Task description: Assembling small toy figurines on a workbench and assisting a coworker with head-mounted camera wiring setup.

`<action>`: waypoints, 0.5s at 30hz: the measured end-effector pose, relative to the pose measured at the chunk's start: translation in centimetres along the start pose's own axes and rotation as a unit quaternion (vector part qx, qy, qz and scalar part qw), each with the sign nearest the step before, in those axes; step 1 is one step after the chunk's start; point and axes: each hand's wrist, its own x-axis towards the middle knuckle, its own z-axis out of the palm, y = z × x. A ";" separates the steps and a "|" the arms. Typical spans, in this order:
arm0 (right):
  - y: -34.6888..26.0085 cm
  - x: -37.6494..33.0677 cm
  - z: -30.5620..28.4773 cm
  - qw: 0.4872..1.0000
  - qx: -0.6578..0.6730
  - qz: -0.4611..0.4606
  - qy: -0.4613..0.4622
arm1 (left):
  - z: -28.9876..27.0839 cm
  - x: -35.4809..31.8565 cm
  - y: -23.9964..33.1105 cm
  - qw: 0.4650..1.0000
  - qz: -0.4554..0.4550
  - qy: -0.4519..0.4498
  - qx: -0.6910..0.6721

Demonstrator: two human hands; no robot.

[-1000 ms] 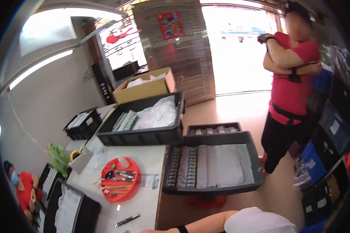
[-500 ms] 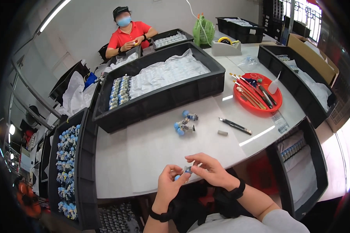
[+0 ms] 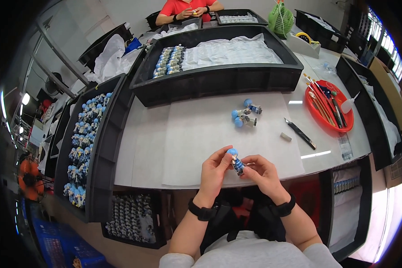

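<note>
Between my two hands, over the near edge of the table, is a small blue-haired figurine (image 3: pixel 235 161) in a blue-and-white outfit. My left hand (image 3: pixel 215 172) pinches it near the head with thumb and fingers. The fingers of my right hand (image 3: pixel 264 175) close on its lower end. Beyond my hands, a few similar figurines (image 3: pixel 243 119) lie on the white sheet (image 3: pixel 196 134). To their right are a small grey block (image 3: pixel 286 136) and a black craft knife (image 3: pixel 301 134).
A red bowl (image 3: pixel 344 128) of brushes stands at the right. A large black crate (image 3: pixel 219 78) with figurines and white wrapping lies across the back. Another crate (image 3: pixel 103 156) of blue-haired figurines is at the left. A person in a red shirt (image 3: pixel 176 8) works at the far side.
The view has shifted, so the table sits higher and farther right. The figurine has been raised upright with its face and outfit showing, and my right fingers have closed on its lower end.
</note>
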 end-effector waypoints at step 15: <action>0.2 0.0 -0.8 0.998 0.043 0.048 0.004 | -0.6 0.1 -0.4 1.000 0.000 0.001 -0.001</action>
